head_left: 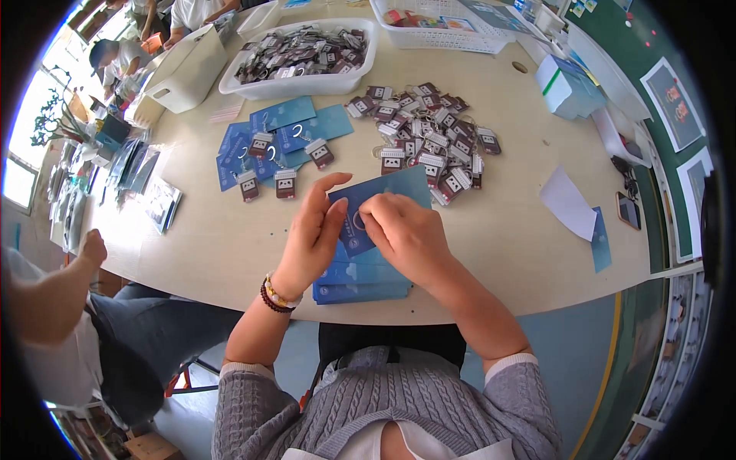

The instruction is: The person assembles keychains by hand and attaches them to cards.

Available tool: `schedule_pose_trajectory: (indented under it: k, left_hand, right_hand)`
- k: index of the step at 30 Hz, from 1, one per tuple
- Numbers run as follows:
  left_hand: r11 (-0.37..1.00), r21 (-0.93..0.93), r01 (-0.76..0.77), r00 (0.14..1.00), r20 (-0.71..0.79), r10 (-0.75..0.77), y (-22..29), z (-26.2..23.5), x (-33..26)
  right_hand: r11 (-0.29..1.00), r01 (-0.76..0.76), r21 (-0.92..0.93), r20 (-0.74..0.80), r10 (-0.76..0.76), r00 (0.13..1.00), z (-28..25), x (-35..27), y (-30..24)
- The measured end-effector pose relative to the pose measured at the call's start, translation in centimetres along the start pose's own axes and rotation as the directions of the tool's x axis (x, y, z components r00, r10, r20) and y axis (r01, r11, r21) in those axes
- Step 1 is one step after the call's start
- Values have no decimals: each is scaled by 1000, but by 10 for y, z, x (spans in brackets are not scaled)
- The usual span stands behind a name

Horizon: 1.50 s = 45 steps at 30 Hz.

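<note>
The left hand [310, 234] holds a blue printed card's [399, 184] edge, seemingly steadying it against the right hand's [406, 232] pinch at a pale ring [355, 220] (half hidden).

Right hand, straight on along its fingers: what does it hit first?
The blue, rectangular, flat card, right at its fingertips. Past that, probably the bare left hand, though relative depth is hard to judge here.
</note>
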<state>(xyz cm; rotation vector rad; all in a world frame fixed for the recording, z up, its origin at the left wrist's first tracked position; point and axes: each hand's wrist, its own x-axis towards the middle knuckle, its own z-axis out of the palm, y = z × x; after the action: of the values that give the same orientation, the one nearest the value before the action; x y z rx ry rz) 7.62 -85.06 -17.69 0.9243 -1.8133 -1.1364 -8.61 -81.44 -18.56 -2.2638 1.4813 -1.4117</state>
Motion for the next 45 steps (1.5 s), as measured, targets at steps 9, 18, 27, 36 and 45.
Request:
schedule_pose_trajectory:
  k: [9, 18, 27, 36, 45]
  left_hand:
    - [963, 246, -113, 994, 36, 107, 12, -10, 3]
    - [951, 276, -137, 990, 70, 122, 23, -5, 10]
    - [953, 253, -165, 985, 93, 145, 16, -9, 8]
    - [963, 206, -174, 983, 95, 157, 10, -8, 14]
    - [987, 108, -121, 984, 146, 105, -7, -21, 13]
  right_hand:
    - [956, -175, 237, 108, 153, 982, -6, 1, 5]
    - [832, -383, 402, 215, 321, 922, -1, -3, 5]
    - [980, -101, 169, 46, 94, 994, 4, -3, 7]
    - [981, 138, -133, 35, -135, 990, 6, -3, 16]
    - [953, -68, 295, 136, 29, 990, 1, 0, 16]
